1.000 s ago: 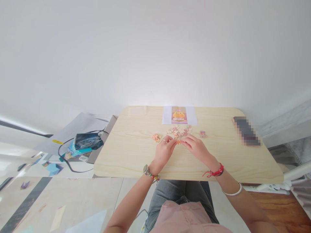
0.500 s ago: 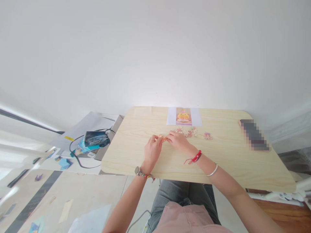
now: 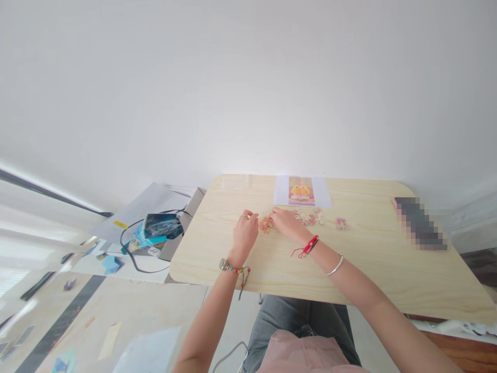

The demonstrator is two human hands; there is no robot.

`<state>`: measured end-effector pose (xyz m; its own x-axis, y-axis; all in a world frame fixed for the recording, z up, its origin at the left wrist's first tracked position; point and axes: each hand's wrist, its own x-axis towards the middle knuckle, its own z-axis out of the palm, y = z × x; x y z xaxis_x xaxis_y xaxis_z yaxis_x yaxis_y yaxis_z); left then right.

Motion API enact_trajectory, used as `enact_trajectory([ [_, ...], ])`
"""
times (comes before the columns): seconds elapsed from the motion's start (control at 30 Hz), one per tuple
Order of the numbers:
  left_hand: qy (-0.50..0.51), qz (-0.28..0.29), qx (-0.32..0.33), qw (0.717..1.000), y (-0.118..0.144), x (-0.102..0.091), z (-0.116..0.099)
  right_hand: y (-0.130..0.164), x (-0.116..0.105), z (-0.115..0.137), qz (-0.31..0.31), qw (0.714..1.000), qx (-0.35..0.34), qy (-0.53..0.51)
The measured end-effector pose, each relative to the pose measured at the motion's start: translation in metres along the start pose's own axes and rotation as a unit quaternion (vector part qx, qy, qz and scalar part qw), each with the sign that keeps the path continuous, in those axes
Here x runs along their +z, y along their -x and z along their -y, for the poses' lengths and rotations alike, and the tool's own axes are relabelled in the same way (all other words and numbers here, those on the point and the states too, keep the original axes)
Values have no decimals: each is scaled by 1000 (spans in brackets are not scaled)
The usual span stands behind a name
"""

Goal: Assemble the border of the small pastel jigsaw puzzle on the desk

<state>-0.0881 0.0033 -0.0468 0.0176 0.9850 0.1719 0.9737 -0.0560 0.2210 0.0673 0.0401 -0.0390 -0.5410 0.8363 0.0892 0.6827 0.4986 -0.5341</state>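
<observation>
A small cluster of orange jigsaw puzzle pieces point(image 3: 266, 225) lies on the pale wooden table point(image 3: 217, 248) between my two hands. Just left of it is my left hand point(image 3: 245, 233), its fingers curled into a pinch; whatever is between the fingertips is too small to make out. My right hand point(image 3: 286, 221) reaches in from the other side, fingers bent and pressed together at the cluster's upper right edge, their tips partly hidden. Beyond that hand lies a pile of pinkish puzzle pieces point(image 3: 308, 216), and a small purple-and-pink joined bit of puzzle point(image 3: 341, 224) rests apart to the right.
Against the wall at the back lies a printed picture sheet point(image 3: 301, 190) showing a yellow figure. A dark phone point(image 3: 421, 223), pixelated, is at the right end. A flat clear piece point(image 3: 236, 181) lies back left. Beside the table, a box point(image 3: 176, 248) and a cable stand lower.
My hands have drawn apart, leaving the orange puzzle cluster uncovered between them. The whole view has shifted slightly, so the table appears further right and lower.
</observation>
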Motion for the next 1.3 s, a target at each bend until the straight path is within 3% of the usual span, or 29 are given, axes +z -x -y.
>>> enact_trajectory([
  [0.17, 19, 9, 13, 1000, 6, -1, -8, 16, -14, -17, -25, 998, 28, 43],
  [0.33, 34, 59, 55, 996, 12, 2, -38, 59, -33, -51, -74, 990, 37, 115],
  [0.47, 28, 106, 67, 992, 18, 13, -64, 87, -30, -58, -69, 987, 31, 145],
  [0.57, 27, 113, 61, 991, 17, 19, -73, 90, -22, -52, -62, 987, 20, 148],
  [1.0, 52, 113, 92, 988, 19, 19, -60, 68, -9, -39, -12, 983, -76, 165],
  [1.17, 66, 97, 114, 987, 20, 19, -55, 72, -18, -36, -30, 981, -81, 172],
  [1.3, 73, 95, 161, 980, 16, 15, -64, 85, -28, -40, -60, 980, -63, 176],
])
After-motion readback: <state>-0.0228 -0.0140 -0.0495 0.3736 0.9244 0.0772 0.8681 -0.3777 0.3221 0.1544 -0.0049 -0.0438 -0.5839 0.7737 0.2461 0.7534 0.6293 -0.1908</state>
